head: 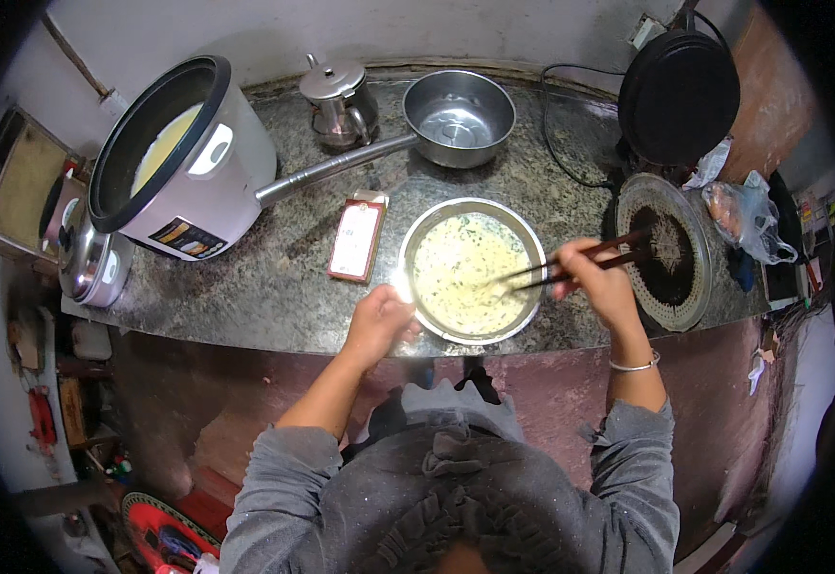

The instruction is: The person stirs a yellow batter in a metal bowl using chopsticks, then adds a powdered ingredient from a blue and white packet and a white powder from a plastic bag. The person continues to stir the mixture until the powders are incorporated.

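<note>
A round steel bowl (541, 251) stands near the front edge of the stone counter, holding a pale yellow batter (464, 276) flecked with chopped greens. My left hand (381, 321) grips the bowl's rim at its lower left. In my right hand (593, 280) is a pair of dark chopsticks (615, 252). Their tips dip into the batter on the right side, where a pale lump clings near them and looks blurred. A red and white carton (356, 240) lies to the left of the bowl.
Behind the bowl sits an empty steel saucepan (458, 118), its long handle reaching left towards a large rice cooker (202, 179) with yellowish contents. A lidded steel pot (338, 104) is at the back. On the right are an opened electric griddle (679, 97), a perforated disc (701, 276) and a plastic bag (755, 219).
</note>
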`<state>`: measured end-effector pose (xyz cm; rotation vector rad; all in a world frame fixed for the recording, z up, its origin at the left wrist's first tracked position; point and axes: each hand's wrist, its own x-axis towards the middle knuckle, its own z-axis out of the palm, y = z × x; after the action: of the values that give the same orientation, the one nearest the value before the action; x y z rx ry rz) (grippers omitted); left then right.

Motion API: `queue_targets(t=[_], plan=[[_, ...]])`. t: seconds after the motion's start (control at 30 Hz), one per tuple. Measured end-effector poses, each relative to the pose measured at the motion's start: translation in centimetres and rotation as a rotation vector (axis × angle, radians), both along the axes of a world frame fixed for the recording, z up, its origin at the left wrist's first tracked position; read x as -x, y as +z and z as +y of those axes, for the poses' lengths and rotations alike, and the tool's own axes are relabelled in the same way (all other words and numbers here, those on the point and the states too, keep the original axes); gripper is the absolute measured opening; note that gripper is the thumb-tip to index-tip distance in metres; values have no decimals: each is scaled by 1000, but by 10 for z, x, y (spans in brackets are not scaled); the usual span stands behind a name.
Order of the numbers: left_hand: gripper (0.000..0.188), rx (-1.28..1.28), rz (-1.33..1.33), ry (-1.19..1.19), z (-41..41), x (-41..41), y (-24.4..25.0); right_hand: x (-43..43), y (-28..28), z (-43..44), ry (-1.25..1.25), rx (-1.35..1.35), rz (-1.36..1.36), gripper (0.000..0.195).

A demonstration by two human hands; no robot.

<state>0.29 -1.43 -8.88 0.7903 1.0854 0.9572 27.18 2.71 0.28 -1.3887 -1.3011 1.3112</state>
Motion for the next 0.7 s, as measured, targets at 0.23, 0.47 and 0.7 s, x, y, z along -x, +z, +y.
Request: queue_targets(t=[0.23,0.47,0.7], plan=[[9,18,46,-16,2,2,2,15,-21,3,137,133,100,16],[10,17,54,-20,5,1,3,27,-35,10,25,11,194,11],[9,0,4,-26,4,2,-1,4,-19,16,-147,-19,83,14]])
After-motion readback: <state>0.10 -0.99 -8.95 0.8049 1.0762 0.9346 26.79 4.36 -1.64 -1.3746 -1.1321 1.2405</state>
